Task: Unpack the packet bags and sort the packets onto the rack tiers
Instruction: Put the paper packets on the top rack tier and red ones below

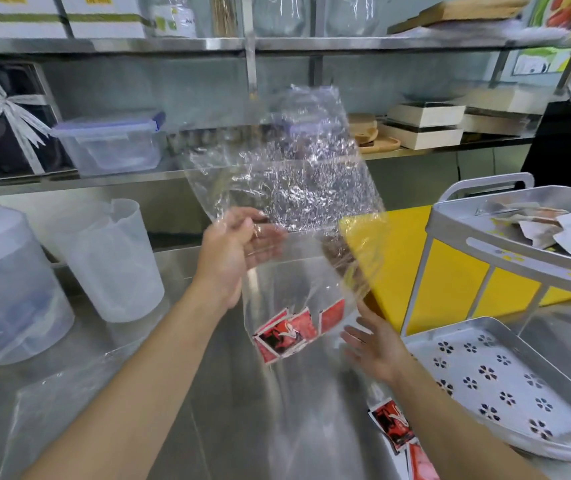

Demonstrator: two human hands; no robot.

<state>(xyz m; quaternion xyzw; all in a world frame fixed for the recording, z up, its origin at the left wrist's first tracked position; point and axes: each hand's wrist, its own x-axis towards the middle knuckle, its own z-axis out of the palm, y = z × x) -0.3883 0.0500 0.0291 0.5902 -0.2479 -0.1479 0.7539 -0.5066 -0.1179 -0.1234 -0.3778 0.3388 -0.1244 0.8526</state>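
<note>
A person stands at a steel counter [228,427], seen from a head-worn camera looking down at two bare forearms. The left hand [234,251], just left of centre, holds a crinkled clear plastic bag [287,188] in a closed grip, fingers pinching the film partway along its length. The bag rises toward twelve o'clock and also hangs down toward six, so it looks upended or folded over the hand; which end is the mouth cannot be told.

Several red packets [286,332] sit low in the hanging part of the bag or are dropping from it; blur hides which. The right hand [376,344], at about four o'clock from centre, is spread wide and flat beside them, holding nothing. More red packets [395,426] lie on the counter toward five o'clock.

At three o'clock stands a grey rack: its upper tier [505,251] already holds pale packets [540,223], and its lower tier [485,372], with flower-shaped holes, appears bare. A yellow board [415,271] stands behind it. Two translucent jugs [104,261] stand at nine o'clock.

Likely risks: packets falling faster than the open hand can catch them would scatter across the slick steel, some toward the near edge. Thin film could slip from the pinch, dropping everything. A packet may cling inside the creased bag and be discarded with it. Reds could also get mixed with the pale packets on the upper tier.
</note>
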